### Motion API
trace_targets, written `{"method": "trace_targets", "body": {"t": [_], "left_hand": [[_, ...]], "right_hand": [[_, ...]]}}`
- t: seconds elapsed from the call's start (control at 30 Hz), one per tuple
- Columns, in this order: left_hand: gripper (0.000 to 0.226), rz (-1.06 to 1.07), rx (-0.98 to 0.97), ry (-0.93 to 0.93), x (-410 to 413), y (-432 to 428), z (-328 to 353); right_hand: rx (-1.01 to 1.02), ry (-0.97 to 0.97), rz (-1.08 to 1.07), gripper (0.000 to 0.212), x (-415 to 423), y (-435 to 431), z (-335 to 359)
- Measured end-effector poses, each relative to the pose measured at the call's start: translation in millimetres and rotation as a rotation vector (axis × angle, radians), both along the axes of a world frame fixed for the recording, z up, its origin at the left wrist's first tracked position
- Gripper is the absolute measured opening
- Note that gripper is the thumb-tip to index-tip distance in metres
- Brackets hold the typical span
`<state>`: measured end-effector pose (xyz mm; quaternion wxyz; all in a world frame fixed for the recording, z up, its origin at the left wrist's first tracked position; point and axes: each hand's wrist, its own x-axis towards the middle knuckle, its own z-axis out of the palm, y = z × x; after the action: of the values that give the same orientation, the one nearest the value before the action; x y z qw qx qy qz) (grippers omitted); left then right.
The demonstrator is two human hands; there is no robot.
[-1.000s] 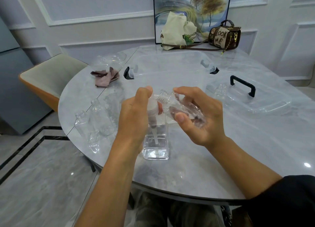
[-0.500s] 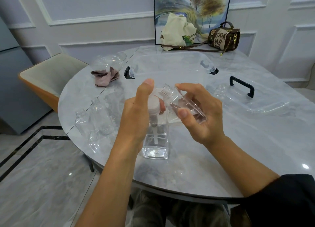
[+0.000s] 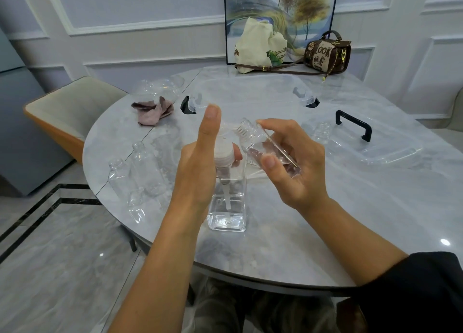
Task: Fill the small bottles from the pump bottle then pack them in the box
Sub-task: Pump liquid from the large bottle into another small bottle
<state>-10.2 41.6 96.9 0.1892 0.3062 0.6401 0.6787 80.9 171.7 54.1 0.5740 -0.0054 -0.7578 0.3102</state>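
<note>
A grey marble worktop [image 3: 325,220] fills the room's foreground. At its centre stands the pump bottle [image 3: 226,202]. The left hand [image 3: 198,162] has its fingers round the bottle's collar, thumb lifted above the pump head. The right hand [image 3: 288,162] grasps a tilted small bottle [image 3: 265,147], neck at the spout. Empty bottles [image 3: 120,175] wait at 9 o'clock. Judging by the clear box [image 3: 250,87] at 12 o'clock, packing seems unstarted.

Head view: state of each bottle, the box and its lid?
Clear square pump bottle: upright, pump fitted, partly full.
Held small clear bottle: tilted, uncapped, mouth at nozzle.
Small clear bottles at left: upright, uncapped.
Clear plastic box: open.
Clear black-handled lid: off, lying flat.
</note>
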Motion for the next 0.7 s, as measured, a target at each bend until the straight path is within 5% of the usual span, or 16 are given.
{"method": "trace_targets", "body": {"t": [0.4, 0.7], "left_hand": [[0.054, 0.013, -0.023, -0.021, -6.5, 2.3, 1.1], [0.054, -0.023, -0.047, -0.016, -9.0, 1.9, 1.0]], "right_hand": [[0.047, -0.007, 0.005, 0.041, -0.8, 2.9, -4.2], [0.039, -0.011, 0.019, 0.042, -1.2, 3.4, -4.4]]}}
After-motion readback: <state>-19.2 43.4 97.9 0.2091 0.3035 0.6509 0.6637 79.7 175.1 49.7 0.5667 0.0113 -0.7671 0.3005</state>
